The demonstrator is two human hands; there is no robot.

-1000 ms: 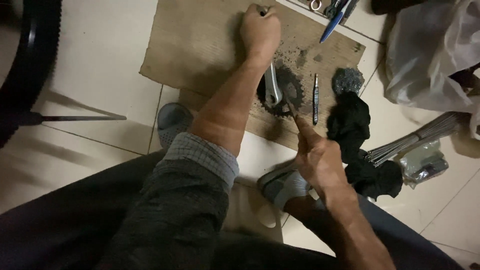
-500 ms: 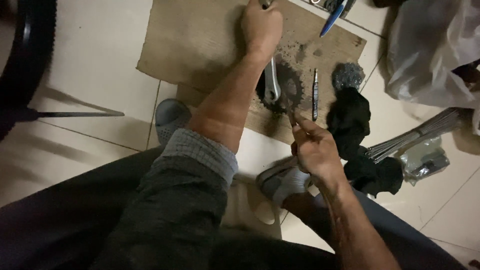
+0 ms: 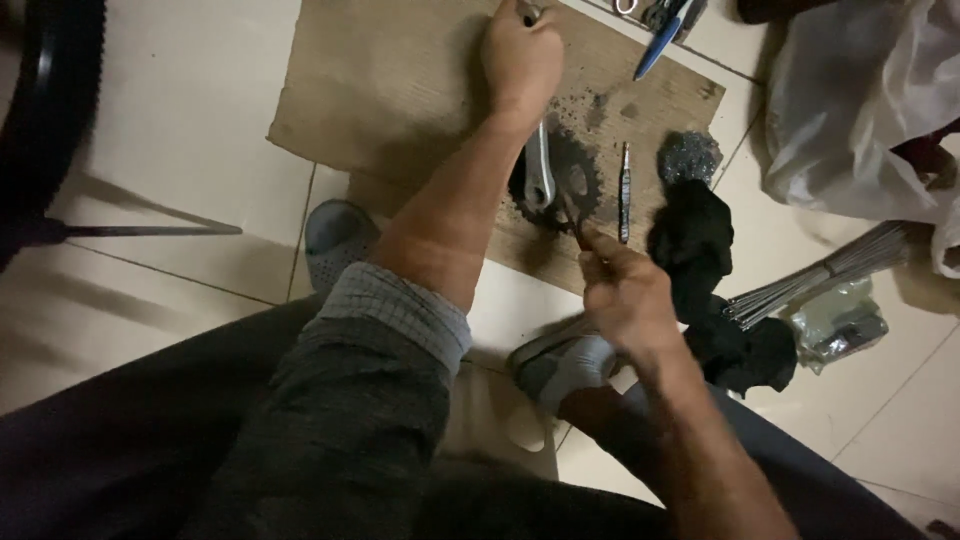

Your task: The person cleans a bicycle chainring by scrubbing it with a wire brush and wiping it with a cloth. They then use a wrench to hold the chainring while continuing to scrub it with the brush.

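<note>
Floor [image 3: 180, 120]: pale tiles, dim light, long shadows.
Tyre [image 3: 45, 110]: black, cut off at the left edge.
Cardboard [image 3: 390, 90]: flat on the floor, grease-spotted at its right end.
Bag [image 3: 850, 110]: white plastic, crumpled, upper right, partly out of view.
Rag [image 3: 700, 250]: black, just right of the cardboard.
Spokes [image 3: 830, 275]: a silver bundle beside the rag.
Chainring [image 3: 575, 190]: toothed, with a silver crank, on the cardboard; partly hidden by the forearm.
Left hand [image 3: 520, 55]: fist closed on something at the top edge, too cut off to name.
Right hand [image 3: 625, 290]: pinching a thin tool [image 3: 572, 222], tip at the chainring; tool blurred.
</note>
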